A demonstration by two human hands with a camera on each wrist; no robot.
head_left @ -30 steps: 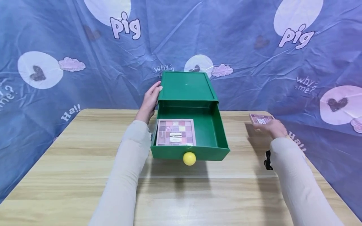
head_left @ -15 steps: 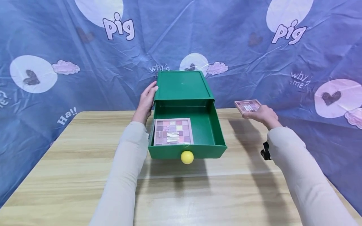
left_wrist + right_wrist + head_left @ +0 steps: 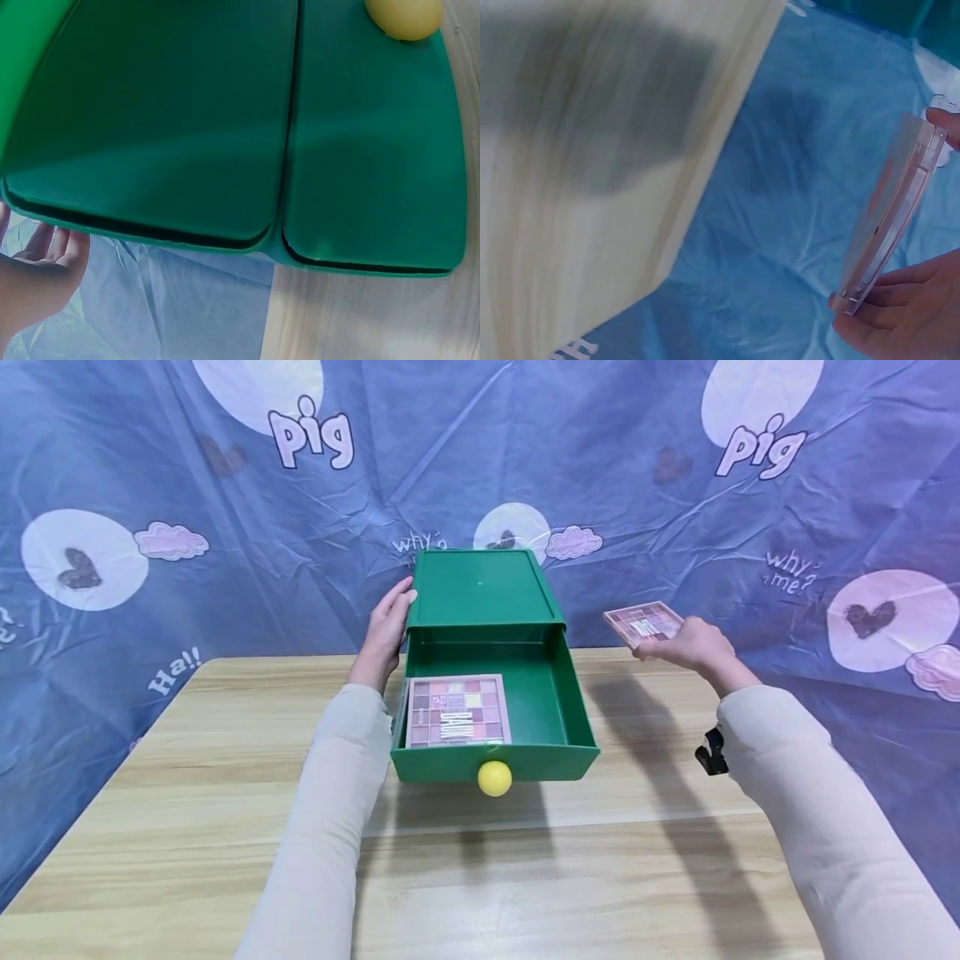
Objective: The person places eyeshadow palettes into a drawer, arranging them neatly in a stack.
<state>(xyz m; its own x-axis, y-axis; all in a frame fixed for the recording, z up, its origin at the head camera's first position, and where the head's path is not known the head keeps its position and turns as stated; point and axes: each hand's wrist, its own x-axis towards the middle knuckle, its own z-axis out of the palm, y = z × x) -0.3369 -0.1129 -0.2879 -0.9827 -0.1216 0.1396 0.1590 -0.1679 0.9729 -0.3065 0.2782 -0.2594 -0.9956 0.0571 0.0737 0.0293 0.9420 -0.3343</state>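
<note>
A green drawer box [image 3: 480, 585] stands on the table, its drawer [image 3: 543, 762] pulled out and fitted with a round yellow knob [image 3: 495, 778]. Inside, on the left, lies a pink eyeshadow palette [image 3: 457, 710]; the drawer's right half shows bare green. My left hand [image 3: 386, 631] rests against the casing's left side; in the left wrist view its fingers [image 3: 56, 244] sit at the casing's edge. Right of the box, my right hand [image 3: 693, 647] holds a second eyeshadow palette [image 3: 645, 622] above the table, thumb [image 3: 945, 118] on one edge, fingers on the opposite one.
The wooden table [image 3: 225, 793] ends at a blue printed cloth [image 3: 630, 460] that hangs behind and on both sides. A black strap [image 3: 712, 752] shows at my right wrist. The right arm's shadow falls across the tabletop.
My right hand has raised the second palette and carried it leftward, from the table's far right side nearer the box. My left hand stays against the casing. The head view has shifted slightly.
</note>
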